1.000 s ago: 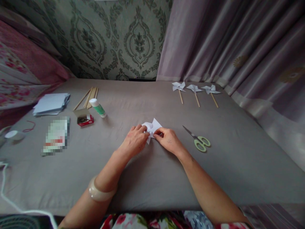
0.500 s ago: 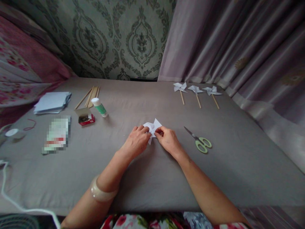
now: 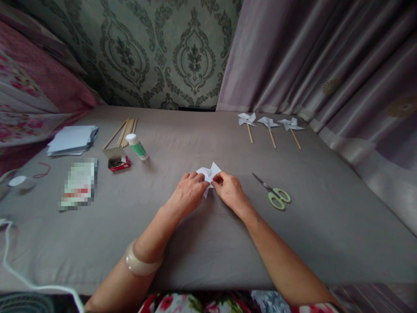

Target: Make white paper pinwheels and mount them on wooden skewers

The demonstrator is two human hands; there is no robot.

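A white paper pinwheel [image 3: 208, 173] with folded blades is between my two hands at the middle of the table. My left hand [image 3: 190, 189] is closed on its left side, the fingers curled over the paper. On the right side, my right hand [image 3: 230, 189] pinches the paper near the centre between thumb and forefinger. Part of the pinwheel is hidden behind my fingers, and no stick shows on it. To the right of my right hand lies a pair of scissors [image 3: 273, 193] with green handles, the blades toward the upper left.
Three finished-looking pinwheels on sticks [image 3: 269, 124] lie at the back right. Left of me are a glue stick [image 3: 138, 148], an open red box of small metal pieces [image 3: 118, 163], wooden sticks [image 3: 127, 131], a paper stack [image 3: 72, 140], a blurred packet [image 3: 78, 184] and a white cable [image 3: 32, 284].
Both hands keep their hold on the pinwheel with hardly any movement. The whole view has shifted very slightly; nothing on the table has been moved.
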